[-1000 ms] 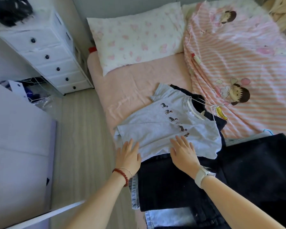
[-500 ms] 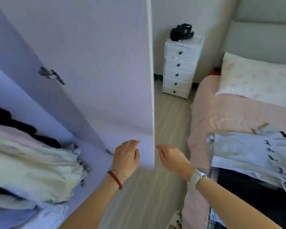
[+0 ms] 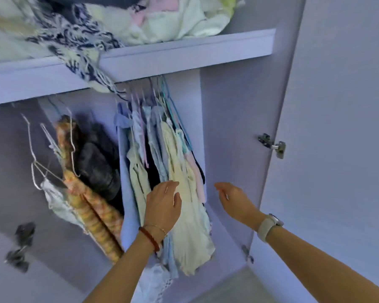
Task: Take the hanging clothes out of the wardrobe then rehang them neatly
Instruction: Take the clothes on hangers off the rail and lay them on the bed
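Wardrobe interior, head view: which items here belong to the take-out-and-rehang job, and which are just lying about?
Part of the job:
- bunch of pale hanging garments, left hand against it
- right hand, open, holding nothing
- orange checked garment on a hanger
- bare wire hangers

Lying about:
- heaped clothes on the top shelf
- blue-and-white knit drooping over the shelf's edge

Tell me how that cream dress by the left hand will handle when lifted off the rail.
The cream dress hangs in soft folds, so probably floppy and light. Its hanger sits packed among others, so it may snag.
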`<state>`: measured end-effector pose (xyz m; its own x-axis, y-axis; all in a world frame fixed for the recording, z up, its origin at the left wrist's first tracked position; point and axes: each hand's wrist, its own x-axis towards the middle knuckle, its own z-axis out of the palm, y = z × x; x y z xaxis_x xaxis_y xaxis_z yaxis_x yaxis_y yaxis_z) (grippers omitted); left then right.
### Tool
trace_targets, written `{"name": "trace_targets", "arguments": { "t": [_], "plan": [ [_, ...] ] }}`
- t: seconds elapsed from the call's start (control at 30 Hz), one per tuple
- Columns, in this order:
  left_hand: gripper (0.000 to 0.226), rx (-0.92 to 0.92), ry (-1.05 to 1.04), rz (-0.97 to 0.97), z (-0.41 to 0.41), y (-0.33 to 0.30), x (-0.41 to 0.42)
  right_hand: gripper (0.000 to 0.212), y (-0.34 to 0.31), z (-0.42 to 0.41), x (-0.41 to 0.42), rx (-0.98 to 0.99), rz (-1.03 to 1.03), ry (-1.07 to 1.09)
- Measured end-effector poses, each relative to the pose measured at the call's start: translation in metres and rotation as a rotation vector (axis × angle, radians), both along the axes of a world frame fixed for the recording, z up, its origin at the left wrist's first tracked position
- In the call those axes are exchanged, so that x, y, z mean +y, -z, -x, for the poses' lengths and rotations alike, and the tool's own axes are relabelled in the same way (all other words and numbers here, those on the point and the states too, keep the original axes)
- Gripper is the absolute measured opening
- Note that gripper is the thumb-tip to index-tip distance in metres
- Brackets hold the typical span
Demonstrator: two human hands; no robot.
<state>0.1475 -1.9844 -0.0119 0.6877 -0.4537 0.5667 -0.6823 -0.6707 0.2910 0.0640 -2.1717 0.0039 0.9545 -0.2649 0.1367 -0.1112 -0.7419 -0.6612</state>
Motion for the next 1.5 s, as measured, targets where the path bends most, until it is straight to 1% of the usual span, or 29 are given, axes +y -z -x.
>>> {"name": "trace_targets", "arguments": {
  "t": [0.1, 0.2, 0.3, 0.37, 0.43, 0.5, 0.57, 0.63, 0.7, 0.77, 0.8, 0.87, 0.93, 1.07, 1.13, 1.2, 1.33, 1.4, 1.43, 1.5],
  "plan": [
    [0.042, -0.018, -0.031, 0.017, -0.032, -0.015, 0.001, 0.031, -0.024, -0.052, 0.000, -0.091, -0.095, 0.015],
    [0.041, -0.092, -0.051, 0.017, -0.064, -0.037, -0.015, 0.029, -0.047, -0.107, -0.007, -0.168, -0.239, 0.030],
    [0.042, -0.132, -0.085, 0.016, -0.096, -0.054, -0.040, 0.030, -0.058, -0.153, -0.010, -0.141, -0.373, -0.022],
    [0.042, -0.148, -0.098, 0.040, -0.115, -0.058, -0.059, 0.025, -0.051, -0.176, -0.011, -0.097, -0.362, -0.098],
    [0.041, -0.171, -0.097, 0.066, -0.130, -0.058, -0.074, 0.027, -0.040, -0.189, -0.018, -0.087, -0.314, -0.137],
    [0.041, -0.210, -0.137, 0.055, -0.143, -0.057, -0.084, 0.022, -0.037, -0.193, -0.037, -0.108, -0.262, -0.091],
    [0.042, -0.254, -0.188, -0.044, -0.149, -0.055, -0.090, 0.018, -0.043, -0.194, -0.066, -0.189, -0.204, 0.042],
    [0.045, -0.299, -0.185, -0.160, -0.152, -0.054, -0.098, 0.019, -0.055, -0.198, -0.096, -0.210, -0.136, 0.141],
    [0.044, -0.333, -0.152, -0.248, -0.154, -0.052, -0.106, 0.022, -0.069, -0.206, -0.113, -0.159, 0.000, 0.143],
    [0.042, -0.323, -0.142, -0.296, -0.158, -0.051, -0.112, 0.023, -0.082, -0.217, -0.116, -0.099, 0.090, 0.056],
    [0.042, -0.293, -0.143, -0.300, -0.159, -0.050, -0.114, 0.023, -0.086, -0.222, -0.113, -0.081, 0.079, 0.007],
    [0.041, -0.240, -0.152, -0.286, -0.162, -0.047, -0.113, 0.025, -0.090, -0.231, -0.104, -0.091, -0.028, -0.050],
    [0.039, -0.228, -0.149, -0.265, -0.164, -0.042, -0.105, 0.026, -0.090, -0.238, -0.093, -0.170, -0.120, -0.002],
    [0.037, -0.281, -0.137, -0.268, -0.171, -0.037, -0.081, 0.026, -0.090, -0.237, -0.083, -0.327, -0.158, 0.140],
    [0.038, -0.292, -0.133, -0.284, -0.174, -0.036, -0.075, 0.026, -0.092, -0.231, -0.085, -0.364, -0.164, 0.193],
    [0.040, -0.264, -0.140, -0.291, -0.175, -0.036, -0.075, 0.026, -0.097, -0.222, -0.087, -0.393, -0.174, 0.230],
    [0.043, -0.210, -0.148, -0.306, -0.171, -0.038, -0.080, 0.023, -0.100, -0.188, -0.081, -0.432, -0.189, 0.286],
    [0.037, -0.215, -0.156, -0.299, -0.168, -0.042, -0.082, 0.021, -0.090, -0.164, -0.078, -0.426, -0.203, 0.303],
    [0.034, -0.222, -0.161, -0.275, -0.165, -0.043, -0.083, 0.022, -0.082, -0.150, -0.078, -0.417, -0.214, 0.316],
    [0.037, -0.217, -0.136, -0.191, -0.152, -0.044, -0.087, 0.025, -0.064, -0.116, -0.076, -0.397, -0.236, 0.350]
  ]
}}
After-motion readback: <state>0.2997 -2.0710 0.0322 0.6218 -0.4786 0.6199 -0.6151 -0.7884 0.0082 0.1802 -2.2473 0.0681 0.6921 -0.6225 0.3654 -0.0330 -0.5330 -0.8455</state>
